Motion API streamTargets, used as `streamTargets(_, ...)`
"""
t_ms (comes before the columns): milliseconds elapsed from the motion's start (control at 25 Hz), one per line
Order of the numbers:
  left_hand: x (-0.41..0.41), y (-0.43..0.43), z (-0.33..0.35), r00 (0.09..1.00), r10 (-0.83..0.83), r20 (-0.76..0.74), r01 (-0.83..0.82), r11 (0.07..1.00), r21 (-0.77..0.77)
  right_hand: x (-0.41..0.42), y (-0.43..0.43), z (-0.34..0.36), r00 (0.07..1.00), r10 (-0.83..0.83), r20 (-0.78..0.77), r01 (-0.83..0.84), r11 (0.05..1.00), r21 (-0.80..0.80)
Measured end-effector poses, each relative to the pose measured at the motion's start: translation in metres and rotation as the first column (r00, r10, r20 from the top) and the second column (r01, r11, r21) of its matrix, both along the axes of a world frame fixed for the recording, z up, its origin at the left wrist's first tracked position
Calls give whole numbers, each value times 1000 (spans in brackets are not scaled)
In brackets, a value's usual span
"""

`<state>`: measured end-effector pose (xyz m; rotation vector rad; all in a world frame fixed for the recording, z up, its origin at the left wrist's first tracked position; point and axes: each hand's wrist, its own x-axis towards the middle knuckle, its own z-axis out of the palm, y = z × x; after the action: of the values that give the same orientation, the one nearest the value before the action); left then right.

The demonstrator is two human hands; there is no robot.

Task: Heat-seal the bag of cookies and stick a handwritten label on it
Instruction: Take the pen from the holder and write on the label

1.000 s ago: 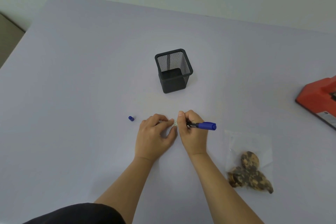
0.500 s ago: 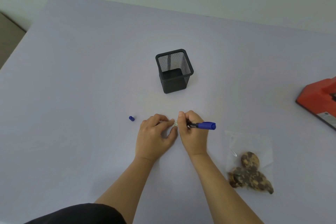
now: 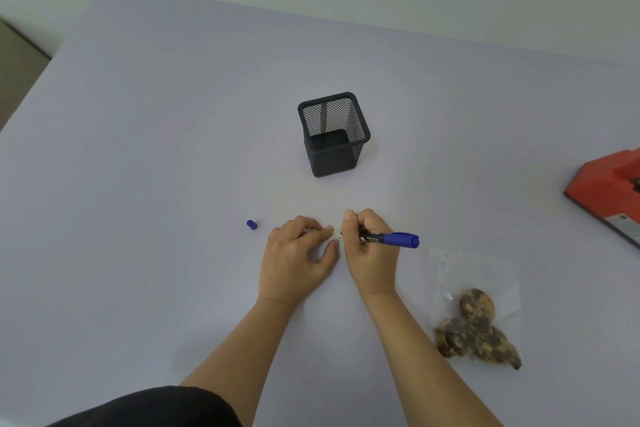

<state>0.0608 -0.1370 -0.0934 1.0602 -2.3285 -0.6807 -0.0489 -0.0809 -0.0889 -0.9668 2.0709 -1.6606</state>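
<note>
A small white label (image 3: 336, 235) lies on the table between my hands, mostly hidden by them. My left hand (image 3: 297, 257) holds its left end down with curled fingertips. My right hand (image 3: 370, 253) grips a blue marker (image 3: 391, 239), tip on the label, blue end pointing right. The marker's blue cap (image 3: 251, 224) lies apart to the left. A clear bag of dark cookies (image 3: 476, 319) lies flat at the lower right. The orange heat sealer (image 3: 609, 189) sits at the right edge, partly cut off.
A black mesh pen holder (image 3: 334, 135) stands upright behind my hands, nothing visible inside. The pale lilac table (image 3: 156, 149) ends at the left and far edges. My dark sleeve shows at the bottom.
My hands stay almost still over the label; the marker shifts only slightly. Nothing else has moved.
</note>
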Motion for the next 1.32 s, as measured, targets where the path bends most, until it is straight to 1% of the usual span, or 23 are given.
streamTargets(480, 0, 0, -1, 1000, -7, 21, 7, 1000, -3, 1, 1, -1, 999, 42, -34, -42, 999, 4)
streamTargets(920, 0, 0, 0, 1000, 2, 14, -2, 1000, 17, 1, 0, 0, 999, 31, -43, -31, 1000, 4)
streamTargets(1120, 0, 0, 1, 1000, 0, 9, 0, 1000, 3, 1, 0, -1, 999, -4, -33, 4, 1000, 11)
streamTargets(1320, 0, 0, 0, 1000, 5, 7, -5, 1000, -3, 0, 0, -2, 1000, 1, -22, 0, 1000, 14)
